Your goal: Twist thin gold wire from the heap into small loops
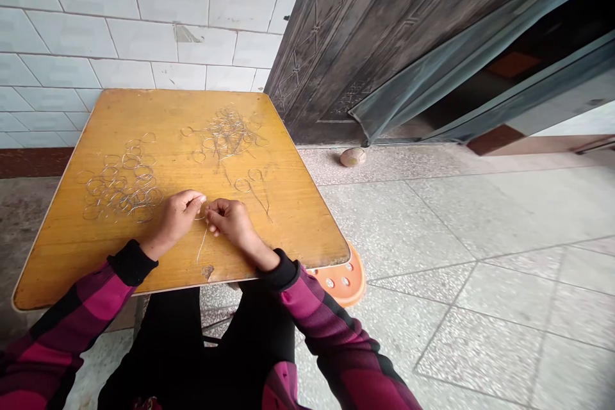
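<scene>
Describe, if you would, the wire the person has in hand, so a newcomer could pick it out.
On the yellow wooden table beside the tiled wall, find the person's left hand and right hand, close together near the table's front edge. The thin wire runs down from between them, a nearly straight strand, unlike the round loops piled across the table.

Orange plastic stool, white tiled wall
</scene>
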`<control>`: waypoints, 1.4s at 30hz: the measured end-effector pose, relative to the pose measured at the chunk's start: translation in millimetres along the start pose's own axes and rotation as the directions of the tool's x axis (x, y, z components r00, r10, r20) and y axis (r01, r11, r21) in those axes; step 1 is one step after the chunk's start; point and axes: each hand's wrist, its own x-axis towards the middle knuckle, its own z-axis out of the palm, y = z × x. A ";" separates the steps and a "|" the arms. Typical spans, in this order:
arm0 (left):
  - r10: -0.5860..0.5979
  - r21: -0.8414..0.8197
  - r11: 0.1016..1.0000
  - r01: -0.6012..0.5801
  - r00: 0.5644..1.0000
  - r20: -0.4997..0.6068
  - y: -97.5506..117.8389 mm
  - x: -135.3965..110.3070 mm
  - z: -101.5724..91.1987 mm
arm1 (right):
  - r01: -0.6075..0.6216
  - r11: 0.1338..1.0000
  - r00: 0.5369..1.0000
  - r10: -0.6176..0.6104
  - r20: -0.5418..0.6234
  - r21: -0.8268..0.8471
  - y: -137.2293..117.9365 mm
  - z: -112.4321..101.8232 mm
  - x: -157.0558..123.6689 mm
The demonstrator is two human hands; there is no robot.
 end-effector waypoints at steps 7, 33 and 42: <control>-0.039 -0.046 0.998 0.040 0.999 0.019 -1.2 0.3 1.9 | -0.054 0.986 0.999 0.054 0.007 0.160 0.3 -0.1 2.5; -0.164 -0.019 0.986 0.168 0.977 0.134 -19.5 0.3 -7.6 | -0.023 0.858 0.938 -0.159 -0.309 -0.513 0.9 -65.3 15.7; 0.006 0.086 0.996 -0.009 1.000 0.031 -14.8 2.1 -16.3 | 0.352 0.601 0.871 -0.491 0.016 -0.718 -3.1 -27.5 -69.2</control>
